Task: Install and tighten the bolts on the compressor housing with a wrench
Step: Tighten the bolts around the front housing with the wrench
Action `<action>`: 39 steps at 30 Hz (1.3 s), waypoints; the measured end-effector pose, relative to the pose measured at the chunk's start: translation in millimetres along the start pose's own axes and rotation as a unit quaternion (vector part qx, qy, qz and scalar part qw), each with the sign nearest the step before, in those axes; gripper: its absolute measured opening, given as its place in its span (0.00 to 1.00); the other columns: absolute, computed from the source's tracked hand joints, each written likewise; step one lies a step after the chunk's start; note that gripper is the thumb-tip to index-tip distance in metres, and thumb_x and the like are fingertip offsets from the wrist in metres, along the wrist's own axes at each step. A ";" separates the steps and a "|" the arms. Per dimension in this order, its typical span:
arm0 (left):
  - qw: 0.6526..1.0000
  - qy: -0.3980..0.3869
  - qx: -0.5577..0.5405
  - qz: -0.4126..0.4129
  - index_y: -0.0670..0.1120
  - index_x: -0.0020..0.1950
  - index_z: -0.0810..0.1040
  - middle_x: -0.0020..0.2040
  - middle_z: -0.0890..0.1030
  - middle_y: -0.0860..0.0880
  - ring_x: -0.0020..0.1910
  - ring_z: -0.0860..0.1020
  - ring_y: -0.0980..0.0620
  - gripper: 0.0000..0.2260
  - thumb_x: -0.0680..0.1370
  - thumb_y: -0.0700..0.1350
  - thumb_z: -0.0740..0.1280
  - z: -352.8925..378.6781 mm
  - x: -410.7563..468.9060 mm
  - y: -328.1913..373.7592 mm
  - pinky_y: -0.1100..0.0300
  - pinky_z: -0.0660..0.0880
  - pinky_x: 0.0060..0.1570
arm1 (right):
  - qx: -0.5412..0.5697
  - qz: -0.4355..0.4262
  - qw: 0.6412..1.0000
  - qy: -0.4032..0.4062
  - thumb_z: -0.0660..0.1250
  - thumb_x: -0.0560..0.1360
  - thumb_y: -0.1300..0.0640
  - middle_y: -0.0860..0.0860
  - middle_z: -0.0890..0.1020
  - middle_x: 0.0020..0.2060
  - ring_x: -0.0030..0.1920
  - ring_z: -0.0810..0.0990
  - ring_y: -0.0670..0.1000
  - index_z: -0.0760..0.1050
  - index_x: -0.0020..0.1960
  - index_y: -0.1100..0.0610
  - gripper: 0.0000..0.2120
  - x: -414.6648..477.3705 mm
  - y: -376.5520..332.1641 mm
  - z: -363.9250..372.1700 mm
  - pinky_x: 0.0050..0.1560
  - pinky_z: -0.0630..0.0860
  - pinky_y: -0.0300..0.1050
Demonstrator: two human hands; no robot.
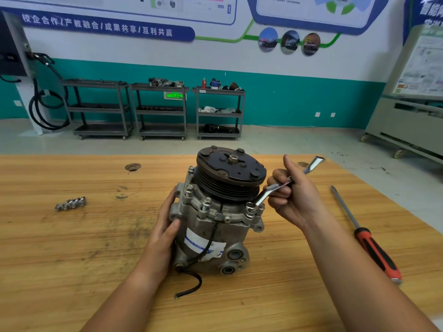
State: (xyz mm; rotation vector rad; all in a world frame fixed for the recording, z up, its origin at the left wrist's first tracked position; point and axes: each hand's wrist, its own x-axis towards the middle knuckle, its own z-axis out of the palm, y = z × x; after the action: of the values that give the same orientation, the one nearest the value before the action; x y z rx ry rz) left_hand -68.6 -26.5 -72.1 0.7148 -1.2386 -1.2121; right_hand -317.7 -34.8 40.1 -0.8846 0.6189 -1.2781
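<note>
The wrench (285,185) is grasped at mid-shaft by the right hand (294,195), with the fingers curled round the shaft and the thumb raised behind it. The wrench's ring end is seated on the right front one of the bolts (206,202), at the flange. Its long axis runs from that point up and to the right, and its free end points toward the far right corner of the table (72,248).

The compressor (215,224) is gripped on its left side by the left hand (165,226), with the thumb laid across the front of the body. The compressor is stood on end near the middle of the table. Its long axis is roughly upright, the black pulley (230,173) is uppermost, and the two ports are turned toward the near edge. Further bolts are seen upright round the flange below the pulley. A black cable (191,281) is trailed from the base toward the near edge.

A screwdriver (366,236) is laid near the right edge, its red and black handle toward the near edge and its tip toward the far edge. A row of sockets (70,203) is laid well apart toward the left edge. Three carts (160,111) are lined against the far wall.
</note>
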 end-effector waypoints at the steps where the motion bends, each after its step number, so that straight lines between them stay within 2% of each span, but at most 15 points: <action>1: 1.000 0.002 -0.002 -0.002 0.60 0.72 0.67 0.72 0.70 0.52 0.69 0.71 0.52 0.43 0.59 0.69 0.75 -0.2 0.1 -0.2 0.54 0.72 0.61 | -0.009 0.002 1.000 -0.005 0.59 0.72 0.43 0.47 0.65 0.17 0.19 0.63 0.43 0.70 0.23 0.54 0.23 0.7 -1.2 0.8 0.17 0.61 0.32; 8: 1.000 0.002 -0.011 -0.013 0.55 0.73 0.66 0.69 0.74 0.51 0.67 0.74 0.50 0.46 0.60 0.67 0.76 0.4 0.1 0.0 0.60 0.77 0.56 | -0.047 0.087 0.994 -0.034 0.60 0.71 0.46 0.46 0.64 0.16 0.18 0.62 0.42 0.69 0.22 0.54 0.21 8.8 -7.7 5.4 0.16 0.58 0.31; 12: 1.000 0.001 -0.015 -0.015 0.57 0.73 0.66 0.70 0.73 0.50 0.67 0.74 0.50 0.44 0.61 0.67 0.76 -0.6 -0.5 0.5 0.61 0.76 0.55 | 0.002 0.115 0.993 -0.020 0.61 0.72 0.50 0.44 0.63 0.15 0.16 0.61 0.41 0.69 0.22 0.53 0.20 8.5 2.6 2.8 0.17 0.56 0.31; 17: 1.000 -0.006 -0.025 -0.006 0.60 0.72 0.67 0.70 0.73 0.51 0.67 0.73 0.51 0.43 0.60 0.69 0.75 3.6 -1.2 5.7 0.59 0.76 0.56 | 0.105 0.059 0.992 -0.035 0.77 0.63 0.50 0.46 0.63 0.13 0.19 0.54 0.42 0.72 0.25 0.54 0.17 -15.0 13.4 -6.0 0.19 0.57 0.32; 19: 0.999 0.003 -0.036 0.007 0.61 0.71 0.68 0.70 0.73 0.53 0.66 0.74 0.54 0.44 0.57 0.69 0.76 6.7 -0.5 11.3 0.63 0.77 0.53 | 0.090 0.037 0.995 -0.003 0.73 0.66 0.46 0.45 0.62 0.13 0.20 0.53 0.42 0.71 0.24 0.53 0.19 -28.3 13.6 -7.3 0.19 0.58 0.33; 22: 0.998 0.024 -0.053 0.035 0.59 0.69 0.69 0.69 0.73 0.56 0.66 0.74 0.57 0.41 0.57 0.62 0.77 11.8 5.3 21.7 0.64 0.77 0.54 | 0.005 -0.021 0.997 0.068 0.58 0.71 0.41 0.45 0.60 0.14 0.20 0.56 0.43 0.70 0.24 0.52 0.22 -46.6 10.3 -3.1 0.20 0.58 0.34; 24: 0.996 0.017 -0.082 0.036 0.55 0.69 0.70 0.68 0.74 0.52 0.63 0.77 0.53 0.37 0.60 0.53 0.73 14.8 9.8 26.8 0.63 0.78 0.51 | -0.058 -0.079 0.990 0.099 0.57 0.72 0.40 0.46 0.62 0.16 0.21 0.58 0.44 0.72 0.25 0.53 0.23 -60.0 7.4 3.7 0.21 0.59 0.35; 26: 0.994 0.006 -0.103 0.023 0.52 0.70 0.70 0.67 0.76 0.46 0.58 0.80 0.49 0.37 0.60 0.50 0.71 17.4 11.8 29.9 0.60 0.80 0.47 | -0.117 -0.122 0.979 0.115 0.63 0.71 0.42 0.49 0.65 0.19 0.22 0.63 0.45 0.73 0.26 0.53 0.20 -74.7 7.1 10.7 0.23 0.62 0.35; 27: 0.994 0.006 -0.107 0.021 0.52 0.69 0.70 0.66 0.76 0.44 0.57 0.81 0.48 0.37 0.60 0.49 0.71 18.2 12.3 30.5 0.60 0.80 0.46 | -0.139 -0.139 0.974 0.115 0.65 0.70 0.46 0.51 0.68 0.20 0.23 0.65 0.46 0.73 0.27 0.53 0.16 -81.8 8.5 13.7 0.24 0.64 0.36; 29: 0.993 0.006 -0.112 0.021 0.52 0.68 0.71 0.64 0.78 0.44 0.55 0.82 0.48 0.37 0.59 0.47 0.75 19.3 12.5 31.0 0.60 0.80 0.44 | -0.165 -0.169 0.967 0.099 0.62 0.66 0.56 0.55 0.76 0.24 0.26 0.72 0.49 0.76 0.28 0.52 0.09 -96.8 13.2 16.1 0.25 0.67 0.36; 31: 0.994 0.005 -0.109 0.018 0.52 0.67 0.73 0.63 0.79 0.46 0.55 0.82 0.48 0.43 0.53 0.54 0.82 21.0 12.2 32.4 0.60 0.80 0.44 | -0.193 -0.189 0.959 0.087 0.59 0.63 0.62 0.60 0.83 0.32 0.32 0.80 0.53 0.79 0.32 0.54 0.10 -113.2 19.4 19.2 0.27 0.70 0.35; 33: 0.994 0.007 -0.107 0.013 0.53 0.67 0.73 0.64 0.78 0.45 0.58 0.81 0.48 0.47 0.50 0.60 0.82 21.3 11.5 33.4 0.60 0.80 0.46 | -0.205 -0.192 0.956 0.081 0.58 0.60 0.66 0.63 0.84 0.40 0.41 0.85 0.57 0.80 0.38 0.59 0.14 -128.4 27.4 26.5 0.30 0.75 0.36; 35: 0.995 0.015 -0.101 0.013 0.54 0.67 0.74 0.66 0.76 0.45 0.60 0.79 0.47 0.45 0.52 0.62 0.81 21.3 11.5 32.4 0.59 0.79 0.48 | -0.209 -0.170 0.960 0.072 0.59 0.56 0.70 0.59 0.85 0.44 0.48 0.84 0.56 0.83 0.44 0.60 0.21 -140.8 35.5 40.2 0.35 0.78 0.38; 37: 0.995 0.022 -0.097 0.017 0.54 0.66 0.74 0.67 0.76 0.45 0.62 0.78 0.47 0.43 0.53 0.63 0.81 19.1 13.2 28.1 0.59 0.79 0.49 | -0.228 -0.147 0.960 0.074 0.64 0.55 0.71 0.52 0.85 0.48 0.52 0.83 0.51 0.83 0.51 0.50 0.29 -148.9 45.4 55.6 0.40 0.79 0.38; 39: 0.995 0.026 -0.097 0.023 0.53 0.66 0.74 0.67 0.76 0.45 0.61 0.78 0.48 0.43 0.54 0.62 0.81 18.7 13.9 26.8 0.60 0.78 0.49 | -0.197 -0.128 0.969 0.081 0.67 0.54 0.71 0.49 0.84 0.51 0.54 0.82 0.48 0.82 0.54 0.52 0.30 -152.7 51.2 73.3 0.42 0.79 0.37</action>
State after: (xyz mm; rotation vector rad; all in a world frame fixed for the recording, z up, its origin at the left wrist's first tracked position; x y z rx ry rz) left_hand -80.2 -28.8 -38.5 0.5682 -1.0731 -1.2481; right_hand -261.7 132.4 25.1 -1.2260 0.9325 -1.4964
